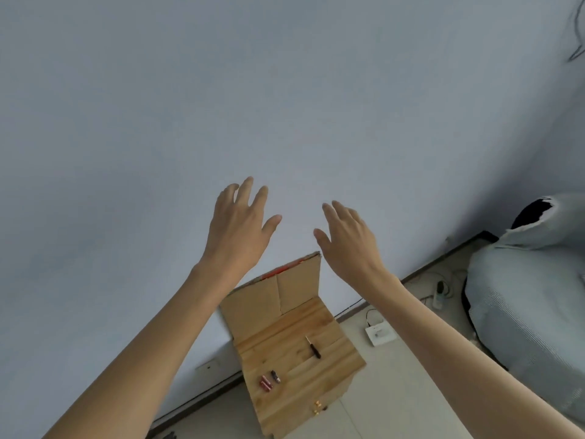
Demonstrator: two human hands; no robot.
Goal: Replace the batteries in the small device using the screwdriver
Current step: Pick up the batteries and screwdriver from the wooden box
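Observation:
My left hand (242, 226) and my right hand (346, 239) are raised in front of the pale wall, fingers spread, holding nothing. Far below them stands a small wooden table (335, 384). A screwdriver (313, 347) with a black handle lies on its top, toward the right. Near the table's left edge lie red batteries (266, 383) and a small dark item (275, 376) beside them, too small to identify. Both hands are well above and apart from these things.
A folded cardboard sheet (275, 299) leans against the wall behind the table. A white box with a cable (380, 335) lies on the tiled floor to the right. A grey covered seat (531, 305) fills the right side, with cables (440, 293) near the wall.

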